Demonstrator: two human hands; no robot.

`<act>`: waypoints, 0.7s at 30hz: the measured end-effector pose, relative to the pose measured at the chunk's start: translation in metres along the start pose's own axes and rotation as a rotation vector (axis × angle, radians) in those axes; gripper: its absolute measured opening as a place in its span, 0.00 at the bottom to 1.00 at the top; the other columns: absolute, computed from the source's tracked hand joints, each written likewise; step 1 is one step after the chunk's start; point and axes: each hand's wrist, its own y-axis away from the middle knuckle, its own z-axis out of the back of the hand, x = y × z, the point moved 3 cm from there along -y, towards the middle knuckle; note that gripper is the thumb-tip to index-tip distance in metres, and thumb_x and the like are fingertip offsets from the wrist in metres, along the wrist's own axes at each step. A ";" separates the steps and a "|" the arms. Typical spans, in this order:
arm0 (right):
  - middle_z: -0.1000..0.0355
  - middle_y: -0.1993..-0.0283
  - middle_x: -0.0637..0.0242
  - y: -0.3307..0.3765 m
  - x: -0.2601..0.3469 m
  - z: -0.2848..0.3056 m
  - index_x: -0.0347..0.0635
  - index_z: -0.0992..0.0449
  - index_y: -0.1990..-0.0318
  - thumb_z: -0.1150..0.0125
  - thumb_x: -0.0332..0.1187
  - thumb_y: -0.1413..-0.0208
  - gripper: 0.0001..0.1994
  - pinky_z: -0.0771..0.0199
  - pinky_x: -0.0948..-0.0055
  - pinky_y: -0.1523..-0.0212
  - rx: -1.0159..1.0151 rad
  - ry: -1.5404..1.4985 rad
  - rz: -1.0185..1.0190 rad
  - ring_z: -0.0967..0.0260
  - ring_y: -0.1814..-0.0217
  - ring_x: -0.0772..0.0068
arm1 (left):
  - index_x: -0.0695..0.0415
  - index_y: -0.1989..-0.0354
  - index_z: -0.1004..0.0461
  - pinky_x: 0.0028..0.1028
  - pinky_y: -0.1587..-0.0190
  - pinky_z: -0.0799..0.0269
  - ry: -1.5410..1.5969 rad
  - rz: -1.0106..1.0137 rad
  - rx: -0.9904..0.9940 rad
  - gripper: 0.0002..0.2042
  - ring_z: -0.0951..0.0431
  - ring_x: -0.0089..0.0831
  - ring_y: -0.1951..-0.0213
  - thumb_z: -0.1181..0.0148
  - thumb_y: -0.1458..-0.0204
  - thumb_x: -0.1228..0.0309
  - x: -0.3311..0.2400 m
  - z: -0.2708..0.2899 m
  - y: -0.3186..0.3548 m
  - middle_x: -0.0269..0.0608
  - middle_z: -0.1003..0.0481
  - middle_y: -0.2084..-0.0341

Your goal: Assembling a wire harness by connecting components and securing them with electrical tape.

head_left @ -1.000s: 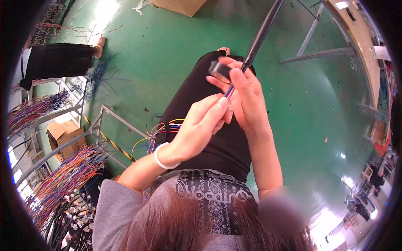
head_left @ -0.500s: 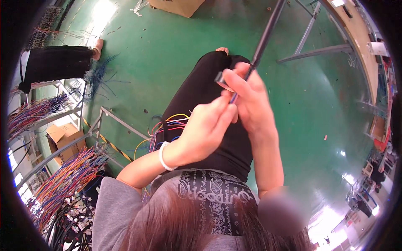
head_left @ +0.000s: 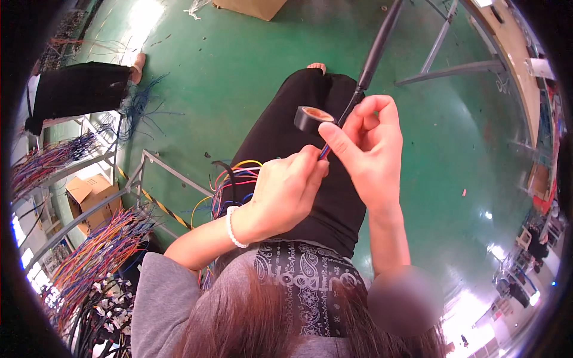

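Note:
My left hand (head_left: 286,188) is closed around a bundle of thin coloured wires (head_left: 324,153), whose blue and red strands show just past my fingertips. From there the bundle runs up and right into black wrapping (head_left: 352,102), then a thicker black sleeve (head_left: 377,53). A roll of black tape (head_left: 309,119) with a tan core sits beside the bundle, seemingly joined to it by a short strip. My right hand (head_left: 377,146) is open at the bundle's right side, thumb stretched to the roll's edge and fingers loosely curled, apart from the thumb.
Loose coloured wire ends (head_left: 245,173) lie over my lap at left. Metal frames (head_left: 173,173) carry a heap of wires (head_left: 104,247) on the left, near a cardboard box (head_left: 92,194). Another person's leg (head_left: 83,89) shows at upper left. A table leg (head_left: 447,73) stands at upper right.
My right hand has loosened from around the bundle and shifted right, its fingers parting. The tape roll now shows more fully, turned to show its core. My left hand has moved slightly left.

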 end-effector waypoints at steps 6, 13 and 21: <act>0.36 0.43 0.48 0.002 -0.053 -0.022 0.35 0.36 0.67 0.42 0.33 0.43 0.11 0.32 0.60 0.42 0.101 -0.799 -0.172 0.33 0.41 0.53 | 0.64 0.69 0.31 0.29 0.73 0.36 0.288 0.080 0.055 0.10 0.31 0.35 0.79 0.53 0.38 0.71 0.001 0.013 -0.003 0.45 0.31 0.81; 0.38 0.63 0.62 0.036 0.033 0.000 0.35 0.26 0.63 0.34 0.35 0.47 0.12 0.36 0.75 0.64 0.286 0.362 0.388 0.38 0.63 0.74 | 0.61 0.69 0.34 0.40 0.78 0.34 -0.247 -0.173 -0.043 0.05 0.26 0.48 0.79 0.44 0.46 0.75 -0.007 0.008 0.013 0.48 0.30 0.82; 0.39 0.42 0.53 0.007 -0.042 -0.033 0.32 0.32 0.63 0.43 0.40 0.40 0.16 0.25 0.58 0.46 0.132 -0.721 -0.190 0.35 0.42 0.61 | 0.64 0.70 0.32 0.30 0.72 0.35 0.329 0.144 0.114 0.12 0.31 0.36 0.80 0.56 0.37 0.70 -0.004 0.012 0.016 0.44 0.32 0.82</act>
